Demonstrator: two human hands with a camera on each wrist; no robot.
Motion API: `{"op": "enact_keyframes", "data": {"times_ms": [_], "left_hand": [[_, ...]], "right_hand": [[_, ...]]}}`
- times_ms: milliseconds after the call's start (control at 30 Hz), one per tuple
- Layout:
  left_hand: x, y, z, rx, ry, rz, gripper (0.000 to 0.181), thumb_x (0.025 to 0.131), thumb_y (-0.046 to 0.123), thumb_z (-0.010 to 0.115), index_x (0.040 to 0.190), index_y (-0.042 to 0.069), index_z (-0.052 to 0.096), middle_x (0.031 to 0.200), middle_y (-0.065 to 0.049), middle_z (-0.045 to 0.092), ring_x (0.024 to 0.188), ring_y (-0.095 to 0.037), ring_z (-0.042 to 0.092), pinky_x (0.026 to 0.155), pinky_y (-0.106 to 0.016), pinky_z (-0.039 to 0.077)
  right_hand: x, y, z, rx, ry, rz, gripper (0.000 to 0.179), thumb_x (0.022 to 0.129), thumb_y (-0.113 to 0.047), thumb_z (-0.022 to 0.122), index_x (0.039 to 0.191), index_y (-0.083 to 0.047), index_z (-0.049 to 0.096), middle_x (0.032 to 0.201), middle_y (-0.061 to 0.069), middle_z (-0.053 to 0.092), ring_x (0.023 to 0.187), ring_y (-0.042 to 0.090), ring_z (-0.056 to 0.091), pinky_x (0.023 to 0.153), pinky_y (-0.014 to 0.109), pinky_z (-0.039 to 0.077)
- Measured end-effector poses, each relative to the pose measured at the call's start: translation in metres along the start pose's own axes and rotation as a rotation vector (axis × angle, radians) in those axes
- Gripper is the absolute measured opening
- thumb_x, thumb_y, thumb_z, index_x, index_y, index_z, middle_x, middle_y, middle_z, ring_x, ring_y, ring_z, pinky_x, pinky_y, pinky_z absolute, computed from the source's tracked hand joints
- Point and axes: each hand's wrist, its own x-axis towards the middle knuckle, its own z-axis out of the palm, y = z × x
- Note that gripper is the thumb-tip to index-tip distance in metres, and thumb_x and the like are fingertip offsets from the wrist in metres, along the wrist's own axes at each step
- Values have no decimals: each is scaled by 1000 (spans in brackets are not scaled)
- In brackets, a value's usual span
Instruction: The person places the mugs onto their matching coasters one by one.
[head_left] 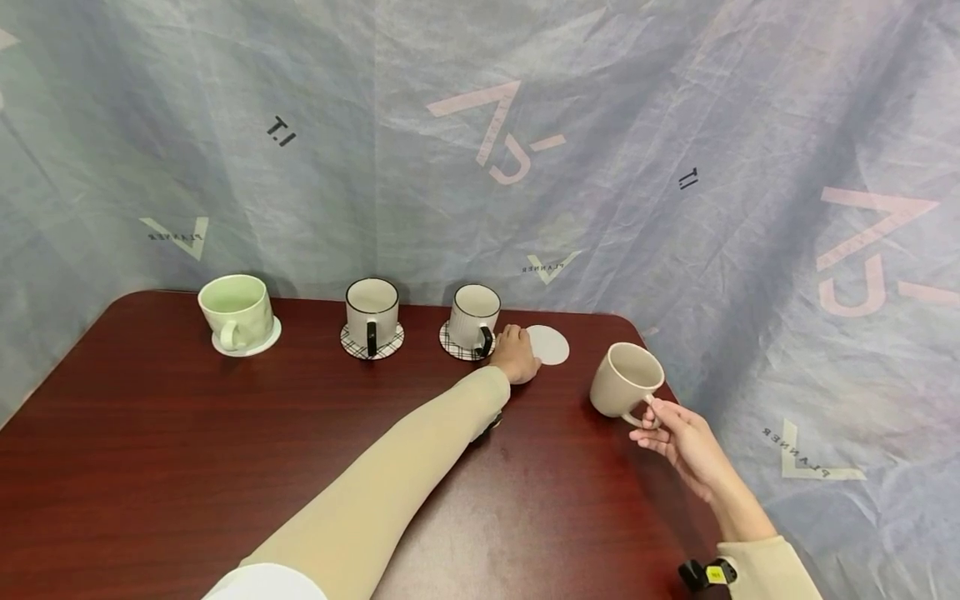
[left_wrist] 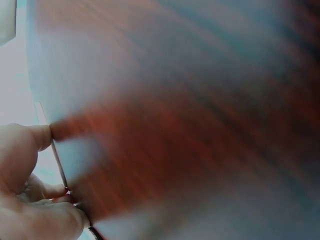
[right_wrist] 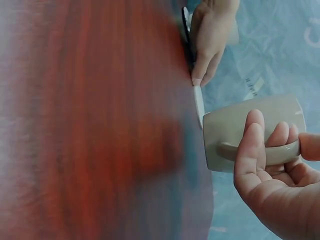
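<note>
My right hand [head_left: 686,442] holds a beige mug [head_left: 618,383] by its handle near the table's right edge; in the right wrist view the fingers pass through the handle of the mug [right_wrist: 260,125]. Whether its base touches the table is unclear. My left hand [head_left: 516,354] reaches across and rests with its fingers and thumb at the left edge of a plain white coaster [head_left: 550,345]. In the left wrist view this hand [left_wrist: 35,185] lies low at the tabletop, with thumb and fingers apart. Just left of it, a ribbed white mug [head_left: 474,315] with a black handle stands on a checked coaster [head_left: 453,343].
Further left, a white mug [head_left: 372,307] with a black handle sits on another checked coaster [head_left: 390,346]. A pale green mug [head_left: 236,307] stands on a white coaster [head_left: 242,350] at the far left. A printed grey cloth [head_left: 420,192] hangs behind the dark red table [head_left: 225,433].
</note>
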Motion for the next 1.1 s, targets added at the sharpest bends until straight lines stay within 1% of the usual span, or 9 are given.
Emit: {"op": "enact_keyframes", "data": {"times_ms": [233, 367, 433, 533, 733, 833, 900, 1000, 1100], "left_hand": [[-19, 3, -12, 12, 26, 20, 67, 111, 35, 55, 162, -3, 33, 166, -19, 33, 159, -32, 26, 131, -42, 21], [-22, 4, -14, 17, 43, 21, 66, 110, 34, 57, 160, -3, 36, 165, -19, 35, 159, -33, 27, 130, -42, 23], [-21, 4, -13, 12, 48, 22, 66, 110, 34, 57, 160, -4, 36, 164, -19, 35, 159, -33, 27, 130, -43, 23], [-16, 3, -8, 2, 51, 15, 65, 109, 33, 58, 159, -3, 37, 164, -19, 36, 159, -32, 26, 130, -42, 23], [-7, 1, -5, -10, 12, 3, 68, 111, 35, 54, 163, -1, 31, 168, -18, 29, 161, -32, 21, 132, -42, 16], [2, -1, 1, -16, -10, -8, 70, 111, 37, 53, 165, 0, 27, 170, -17, 25, 162, -31, 17, 133, -42, 13], [7, -2, 4, -14, -13, -10, 71, 111, 38, 53, 165, 0, 28, 170, -17, 26, 162, -31, 18, 133, -42, 13], [8, -2, 5, -9, -4, -6, 70, 110, 37, 54, 164, -1, 30, 168, -17, 29, 160, -31, 21, 132, -42, 15], [2, -1, 2, 4, 21, 1, 69, 109, 37, 57, 162, -1, 34, 165, -17, 33, 158, -31, 26, 131, -42, 20]], "right_hand": [[18, -11, 10, -33, 28, 26, 27, 115, -27, 49, 104, -7, 61, 96, 1, 63, 90, 16, 77, 85, 30, 63], [34, -14, 18, -27, 51, 22, 27, 115, -28, 50, 104, -6, 61, 95, 1, 63, 88, 16, 77, 84, 30, 63], [43, -16, 22, -26, 61, 20, 28, 115, -28, 50, 103, -5, 60, 94, 2, 62, 87, 16, 77, 84, 30, 63], [54, -19, 27, -31, 76, 14, 30, 115, -28, 50, 102, -2, 58, 94, 3, 62, 86, 16, 77, 82, 30, 63], [73, -26, 37, -51, 97, 1, 33, 115, -29, 50, 106, 2, 56, 95, 4, 62, 86, 16, 77, 83, 30, 63], [81, -28, 41, -48, 100, -4, 33, 115, -29, 49, 106, 2, 56, 95, 4, 61, 86, 15, 77, 82, 29, 63], [85, -29, 44, -41, 100, -8, 33, 115, -29, 48, 105, 1, 56, 95, 4, 60, 85, 15, 77, 81, 28, 62], [91, -29, 48, -27, 105, -12, 33, 116, -29, 48, 105, 1, 55, 97, 5, 60, 85, 15, 77, 79, 27, 62], [98, -29, 51, -24, 109, -16, 34, 115, -30, 48, 105, 1, 55, 98, 7, 60, 86, 15, 77, 79, 27, 62]]}}
